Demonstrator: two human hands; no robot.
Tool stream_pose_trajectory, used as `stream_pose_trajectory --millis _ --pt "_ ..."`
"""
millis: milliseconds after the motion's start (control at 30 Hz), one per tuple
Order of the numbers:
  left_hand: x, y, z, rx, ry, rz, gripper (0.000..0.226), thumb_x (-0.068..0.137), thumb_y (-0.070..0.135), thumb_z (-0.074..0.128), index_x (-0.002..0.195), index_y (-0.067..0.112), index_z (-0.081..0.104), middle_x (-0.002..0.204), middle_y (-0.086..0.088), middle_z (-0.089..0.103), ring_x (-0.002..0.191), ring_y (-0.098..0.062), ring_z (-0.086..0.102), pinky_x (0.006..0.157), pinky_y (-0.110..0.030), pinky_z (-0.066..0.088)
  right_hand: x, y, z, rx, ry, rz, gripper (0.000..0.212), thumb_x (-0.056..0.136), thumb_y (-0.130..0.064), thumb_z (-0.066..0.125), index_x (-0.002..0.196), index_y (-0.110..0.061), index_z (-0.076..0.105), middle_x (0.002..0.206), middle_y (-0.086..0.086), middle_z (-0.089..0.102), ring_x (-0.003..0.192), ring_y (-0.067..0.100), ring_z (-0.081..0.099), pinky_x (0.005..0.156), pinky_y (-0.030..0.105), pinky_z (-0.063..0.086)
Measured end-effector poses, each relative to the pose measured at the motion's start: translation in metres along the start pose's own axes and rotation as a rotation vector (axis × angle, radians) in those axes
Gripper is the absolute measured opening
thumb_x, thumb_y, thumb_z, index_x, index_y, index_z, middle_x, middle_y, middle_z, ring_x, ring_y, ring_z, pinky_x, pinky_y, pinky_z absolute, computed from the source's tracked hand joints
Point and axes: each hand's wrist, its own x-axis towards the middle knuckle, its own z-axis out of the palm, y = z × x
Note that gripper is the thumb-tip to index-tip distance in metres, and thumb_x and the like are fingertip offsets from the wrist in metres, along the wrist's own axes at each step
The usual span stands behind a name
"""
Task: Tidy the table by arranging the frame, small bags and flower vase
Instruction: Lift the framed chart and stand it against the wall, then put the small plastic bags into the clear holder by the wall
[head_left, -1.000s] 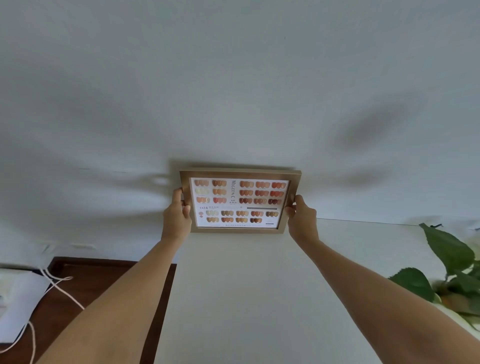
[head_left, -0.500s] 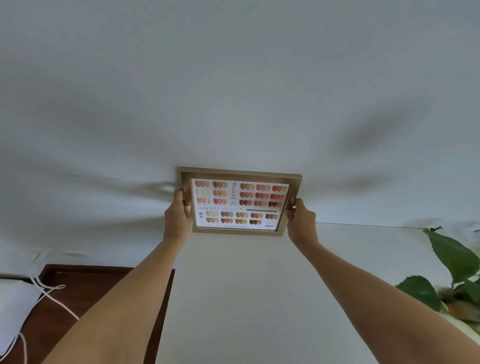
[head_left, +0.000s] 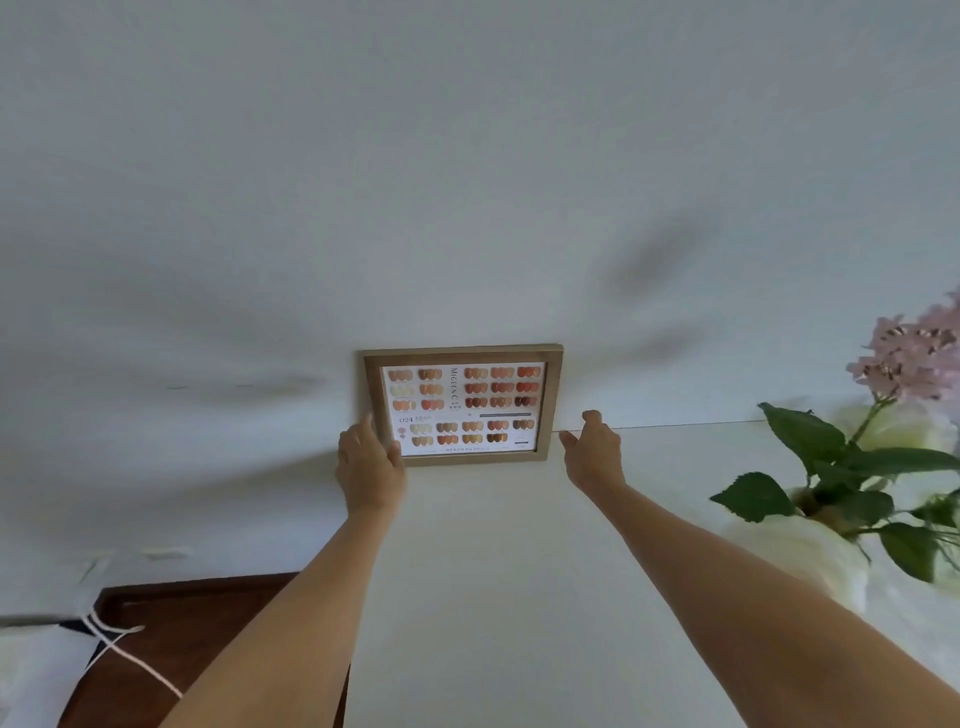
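A wooden frame (head_left: 464, 404) with a chart of nail colour samples stands upright at the back of the white table (head_left: 519, 597), leaning against the white wall. My left hand (head_left: 368, 462) touches the frame's lower left corner with loosely spread fingers. My right hand (head_left: 592, 452) hovers open just right of the frame, a small gap away from its edge. A flower vase (head_left: 810, 545) with green leaves and pink blossoms (head_left: 914, 353) stands at the right. No small bags are in view.
Dark wooden floor (head_left: 208, 623) shows left of the table. A white cord (head_left: 130, 654) and a white object (head_left: 31, 670) lie at the lower left. The wall fills the upper part of the view.
Both hands held the frame by its sides before. Now the right hand has let go and moved off to the right, and the left hand's grip has loosened. The vase has come into view.
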Motion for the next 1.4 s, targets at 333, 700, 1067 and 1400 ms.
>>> stream_pose_trajectory --millis 333,700,1067,1400 --pt "-0.115 0.028 0.009 0.085 -0.244 0.276 0.05 0.093 0.025 0.051 0.139 0.01 0.035 0.148 -0.015 0.038 0.139 -0.033 0.032 0.111 -0.056 0.033 -0.13 0.082 -0.034 -0.016 -0.081 0.078 0.042 0.098 -0.021 0.048 0.137 -0.008 0.037 0.132 0.016 0.052 0.119 0.029 0.049 0.09 0.034 0.044" --pt "-0.286 0.116 0.089 0.141 -0.494 0.433 0.049 0.093 0.024 0.049 0.139 0.011 0.037 0.145 -0.01 0.042 0.14 -0.028 0.03 0.111 -0.042 0.032 -0.19 0.252 -0.175 -0.031 -0.005 0.242 0.043 0.097 -0.023 0.05 0.137 -0.008 0.042 0.14 0.014 0.049 0.121 0.029 0.051 0.094 0.033 0.044" --pt "-0.422 0.27 0.189 0.107 -0.674 0.486 0.054 0.092 0.032 0.052 0.139 0.014 0.034 0.146 -0.004 0.041 0.137 -0.023 0.032 0.11 -0.037 0.035 -0.206 0.421 -0.326 -0.066 0.02 0.354 0.036 0.097 -0.019 0.049 0.132 -0.007 0.048 0.122 0.017 0.059 0.103 0.031 0.061 0.077 0.032 0.051" --pt "-0.424 0.327 0.279 0.22 -0.8 0.406 0.076 0.088 0.043 0.055 0.147 0.015 0.015 0.153 -0.009 0.027 0.142 -0.027 0.022 0.107 -0.043 0.035 -0.129 0.469 -0.354 -0.113 -0.047 0.323 0.029 0.096 -0.018 0.05 0.123 -0.008 0.056 0.119 0.013 0.061 0.104 0.028 0.059 0.082 0.031 0.049"
